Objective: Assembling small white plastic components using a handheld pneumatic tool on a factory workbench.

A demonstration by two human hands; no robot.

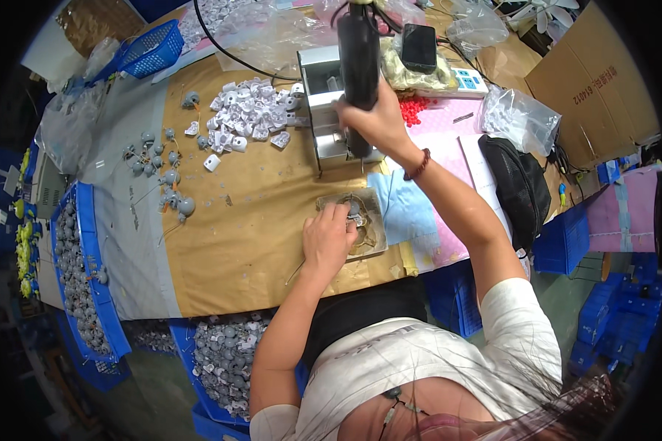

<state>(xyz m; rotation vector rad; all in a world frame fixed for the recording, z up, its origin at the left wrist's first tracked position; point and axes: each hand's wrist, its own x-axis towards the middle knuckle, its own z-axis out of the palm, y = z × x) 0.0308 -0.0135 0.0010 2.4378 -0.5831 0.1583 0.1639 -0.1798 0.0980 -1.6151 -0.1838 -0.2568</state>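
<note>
My right hand (381, 123) is wrapped round a black electric screwdriver (359, 62). The tool stands upright with its thin bit pointing down, beside an open grey metal box (321, 70). Closer to me, my left hand (329, 239) is closed, fingertips pressed on a small grey round part (355, 209). That part sits in a square, yellowish-lined fixture (377, 234) on the table, and my fingers partly cover it. Left of the metal box spreads a pile of white plastic pieces (246, 110).
Grey wired parts (171, 178) lie at the table's left. Blue crates (95, 257) hold more grey parts. A blue cloth (402, 206) touches the fixture's right side. Farther right are red bits (413, 110), a black pouch (518, 187), a phone (419, 48) and a carton (596, 92).
</note>
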